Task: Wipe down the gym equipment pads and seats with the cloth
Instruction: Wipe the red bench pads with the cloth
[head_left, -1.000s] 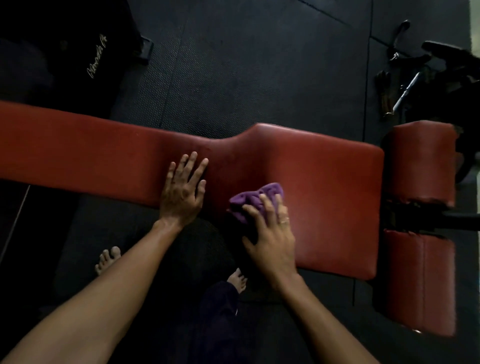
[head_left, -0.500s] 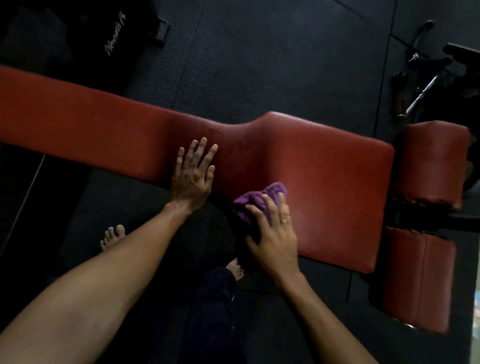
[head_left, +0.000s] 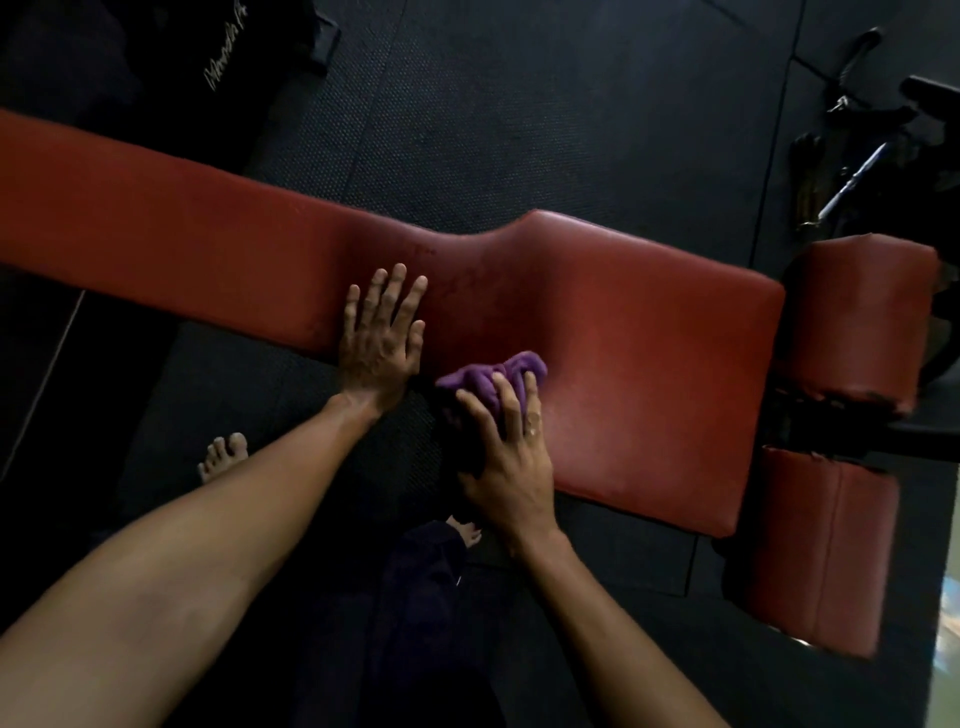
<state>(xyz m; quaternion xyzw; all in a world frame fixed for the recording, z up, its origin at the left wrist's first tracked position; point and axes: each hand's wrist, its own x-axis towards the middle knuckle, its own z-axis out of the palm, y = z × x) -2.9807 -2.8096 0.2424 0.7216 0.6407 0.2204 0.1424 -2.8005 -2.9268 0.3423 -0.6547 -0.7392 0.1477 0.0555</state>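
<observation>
Stock as I read it from the remote feed, left to right.

1 dark bag (head_left: 156, 62) with pale script lettering, top left, on the black rubber floor (head_left: 519, 104).

1 long red bench pad (head_left: 649, 364), running across the view, narrow at left and wider at right.

2 bare feet on the floor: 1 foot (head_left: 223, 456) left of the forearms, 1 foot (head_left: 467, 531) half hidden between them.

1 left hand (head_left: 382, 338), flat on the near edge of the narrow stretch, fingers straight and spread, holding nothing.

1 purple cloth (head_left: 485, 379), bunched, lying on the pad's near edge just where it widens, just beside the left hand.

1 right hand (head_left: 511, 467), fingers curled over the cloth and pressing it to the pad. The bunch sits under the fingers; its far folds stick out beyond the fingertips. I count 1 ring (head_left: 532, 418) on this hand.

2 short red roller pads at the right end: 1 upper roller (head_left: 862, 317), 1 lower roller (head_left: 821, 551), apart from each other and from the bench pad.

1 cluster of metal gear (head_left: 857, 176), top right, too dark for me to itemise.
</observation>
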